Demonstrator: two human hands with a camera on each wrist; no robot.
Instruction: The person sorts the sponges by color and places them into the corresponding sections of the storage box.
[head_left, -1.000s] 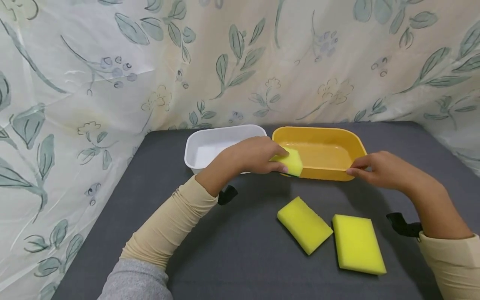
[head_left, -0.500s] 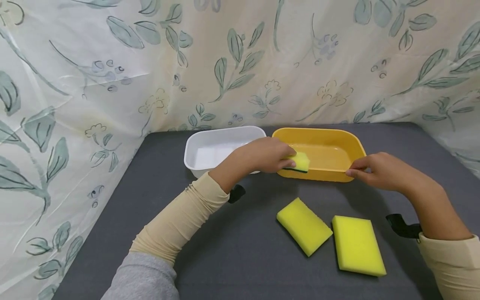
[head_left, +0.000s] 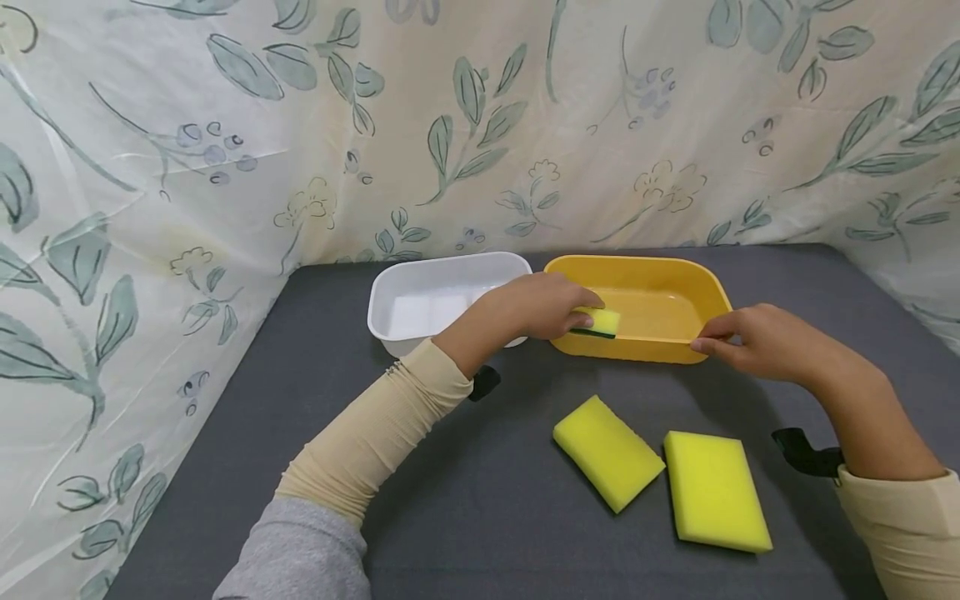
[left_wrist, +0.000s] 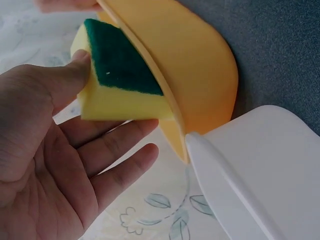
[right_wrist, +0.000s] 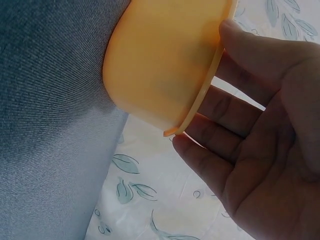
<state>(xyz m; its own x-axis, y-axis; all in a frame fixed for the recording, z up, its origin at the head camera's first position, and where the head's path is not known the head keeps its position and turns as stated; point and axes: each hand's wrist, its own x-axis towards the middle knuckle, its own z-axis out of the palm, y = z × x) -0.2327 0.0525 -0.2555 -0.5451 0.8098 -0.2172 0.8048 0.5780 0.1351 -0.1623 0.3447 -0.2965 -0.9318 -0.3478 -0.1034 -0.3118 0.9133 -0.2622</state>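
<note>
A yellow sponge with a green scouring side [left_wrist: 122, 62] is pinched between the thumb and fingers of my left hand [head_left: 536, 307]. In the head view it sits over the left part of the yellow tub [head_left: 645, 348], green side down. The left wrist view shows part of it behind the tub's rim. My right hand [head_left: 757, 340] grips the tub's front right rim, thumb outside and fingers over the inner side in the right wrist view. Two more sponges lie on the table in front of the tub, a tilted sponge [head_left: 609, 454] and a straighter sponge [head_left: 717, 492].
A white tub [head_left: 401, 329] stands left of the yellow one, their rims close together, partly hidden by my left arm. Both are on a dark grey table cloth [head_left: 315, 400]. A floral sheet [head_left: 420, 125] hangs behind and along the left side.
My left hand has moved right with the sponge, from the yellow tub's front left rim to over its inside, and the sponge has tipped flatter. My right hand stays on the rim.
</note>
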